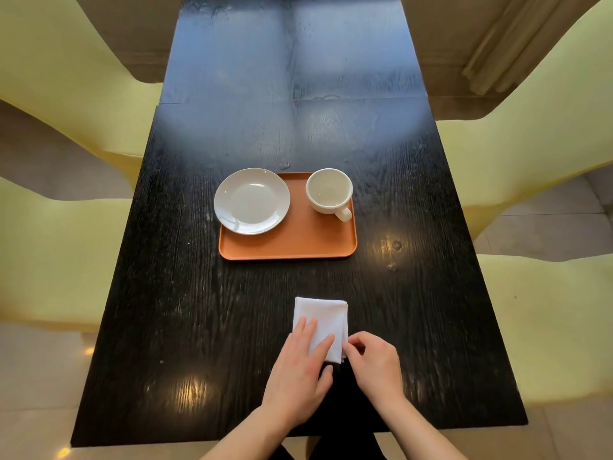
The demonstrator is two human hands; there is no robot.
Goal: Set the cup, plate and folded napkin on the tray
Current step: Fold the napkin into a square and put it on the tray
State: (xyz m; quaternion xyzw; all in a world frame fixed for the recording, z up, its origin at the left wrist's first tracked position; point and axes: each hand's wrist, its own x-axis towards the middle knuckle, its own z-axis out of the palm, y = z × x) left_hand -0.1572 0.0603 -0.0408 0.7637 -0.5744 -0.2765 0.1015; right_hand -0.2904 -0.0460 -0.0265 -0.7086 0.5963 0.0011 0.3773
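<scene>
White napkin [321, 322] pressed flat on tabletop [185, 313] by spread left-hand fingers [306, 330]; corner pinched by right-hand fingers [352, 343]. Fold likely lost if lifted by one corner toward tray [288, 240].

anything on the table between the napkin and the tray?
Nothing: in the head view, only bare dark table lies between the napkin and the tray.

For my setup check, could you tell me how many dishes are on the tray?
2: the plate on the tray's left, overhanging its edge, and the cup at its far right corner.
</scene>
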